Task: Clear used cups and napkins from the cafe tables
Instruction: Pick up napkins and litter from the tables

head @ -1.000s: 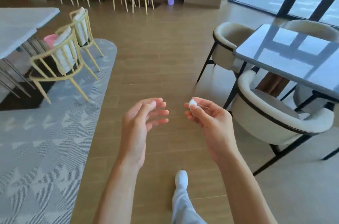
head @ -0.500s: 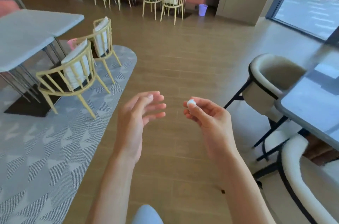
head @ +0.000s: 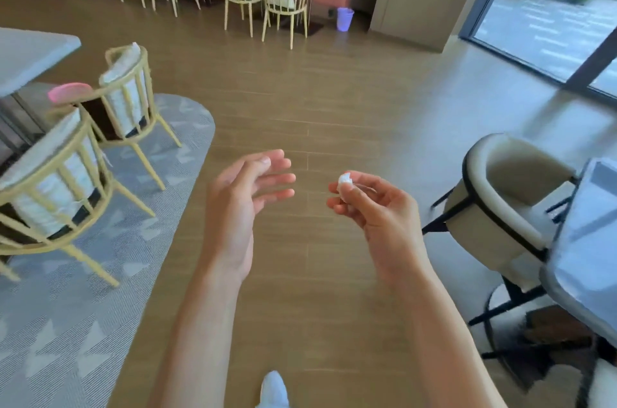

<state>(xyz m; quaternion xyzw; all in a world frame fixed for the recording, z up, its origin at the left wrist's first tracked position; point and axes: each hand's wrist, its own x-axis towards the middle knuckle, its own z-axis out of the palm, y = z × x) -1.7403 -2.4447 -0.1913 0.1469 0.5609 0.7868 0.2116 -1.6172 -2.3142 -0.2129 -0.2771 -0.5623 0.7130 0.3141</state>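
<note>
A person stands on a wooden cafe floor (head: pixel 300 100), seen from a camera on their head looking down at two bare forearms held out in front. The right hand (head: pixel 374 207) pinches a small crumpled white napkin (head: pixel 345 181) between thumb and forefinger, the other fingers loosely curled beneath it; the wad sits at the fingertips, in the air over bare floor and not on any worktop. The left hand (head: pixel 243 197) is just beside it, apart from the napkin, fingers relaxed and slightly bent, holding nothing. A grey worktop (head: pixel 587 240) fills the right edge with a cream armchair (head: pixel 500 200) pulled up to it; another worktop (head: pixel 30 53) shows at the left edge with yellow slatted chairs (head: pixel 66 180) on a grey patterned rug (head: pixel 100 274). Well away, against the far wall beside more yellow chairs, stands a small lilac bin (head: pixel 345 19). The step in hand looks like carrying the napkin to be thrown away, probably to that bin. Because the wad is tiny and held only at the fingertips, it would be safer closed into the palm while walking, leaving the free left hand ready for any cups; none is visible here.
</note>
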